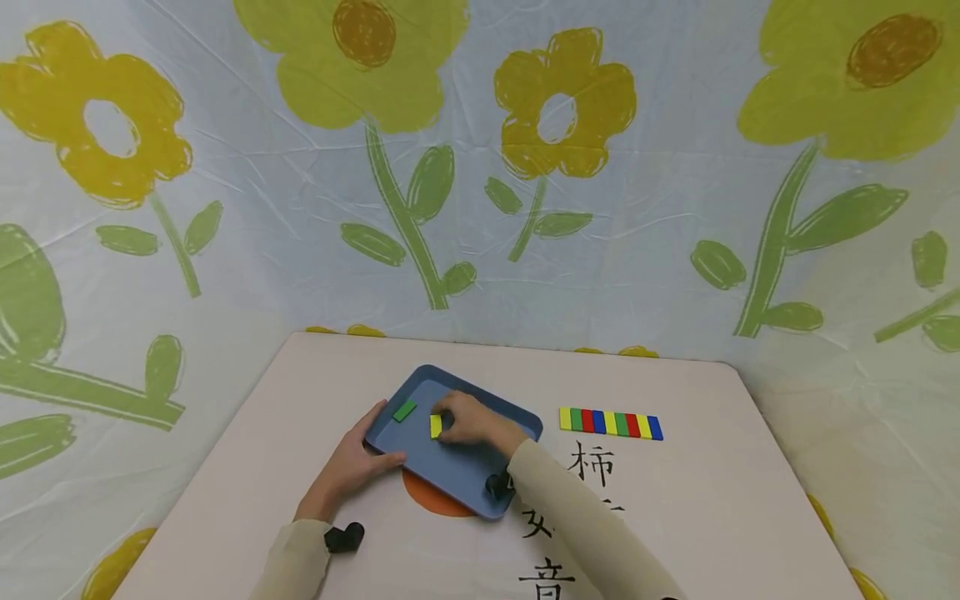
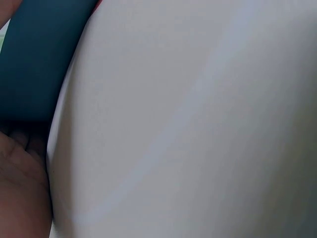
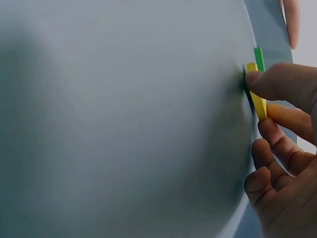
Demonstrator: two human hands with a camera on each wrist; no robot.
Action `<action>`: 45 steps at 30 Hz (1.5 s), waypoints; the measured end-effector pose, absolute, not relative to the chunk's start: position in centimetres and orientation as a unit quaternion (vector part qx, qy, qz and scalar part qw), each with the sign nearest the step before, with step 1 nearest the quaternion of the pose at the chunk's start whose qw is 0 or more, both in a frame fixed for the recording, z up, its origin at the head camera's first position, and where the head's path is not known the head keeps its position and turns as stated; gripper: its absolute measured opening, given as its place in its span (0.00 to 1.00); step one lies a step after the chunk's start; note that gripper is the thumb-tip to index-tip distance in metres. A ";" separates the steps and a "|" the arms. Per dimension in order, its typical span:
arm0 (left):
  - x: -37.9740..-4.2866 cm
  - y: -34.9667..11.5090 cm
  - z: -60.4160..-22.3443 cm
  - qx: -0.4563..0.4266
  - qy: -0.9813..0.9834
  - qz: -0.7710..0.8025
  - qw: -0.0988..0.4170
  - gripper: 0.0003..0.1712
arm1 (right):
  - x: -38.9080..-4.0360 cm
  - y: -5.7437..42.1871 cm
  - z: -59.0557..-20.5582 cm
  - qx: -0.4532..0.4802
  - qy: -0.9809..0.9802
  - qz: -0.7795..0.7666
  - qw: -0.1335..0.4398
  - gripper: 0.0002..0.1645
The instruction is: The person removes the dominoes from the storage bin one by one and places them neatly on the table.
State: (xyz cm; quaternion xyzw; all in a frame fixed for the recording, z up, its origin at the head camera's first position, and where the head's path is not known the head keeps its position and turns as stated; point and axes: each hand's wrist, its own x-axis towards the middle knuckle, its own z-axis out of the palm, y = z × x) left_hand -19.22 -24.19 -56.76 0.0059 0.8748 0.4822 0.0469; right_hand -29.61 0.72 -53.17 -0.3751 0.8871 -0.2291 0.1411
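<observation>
Over the blue tray, my right hand pinches a small yellow block between thumb and fingers. The right wrist view shows that yellow block tilted near the tray floor; whether it touches cannot be told. A green block lies in the tray, to the left of the yellow one. My left hand grips the tray's left end, thumb on the near rim and the other fingers along the far side. In the left wrist view, fingers of the left hand go beneath the tray.
To the right of the tray, a row of red, blue, green and yellow blocks lies side by side on the pale table. Black printed characters and an orange shape mark the tabletop. A flower-patterned cloth stands behind.
</observation>
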 end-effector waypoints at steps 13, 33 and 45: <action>-19.3 -24.2 -56.9 -0.005 0.876 0.479 0.056 0.63 | -30.2 5.0 -49.6 -0.365 0.892 -0.233 0.129 0.29; -19.2 -24.1 -57.0 0.006 0.876 0.479 0.053 0.62 | -30.8 18.9 -48.4 -0.251 0.912 -0.307 0.104 0.28; -19.3 -24.3 -57.1 0.008 0.878 0.477 0.048 0.63 | -29.9 28.4 -50.4 -0.153 0.938 -0.302 0.077 0.27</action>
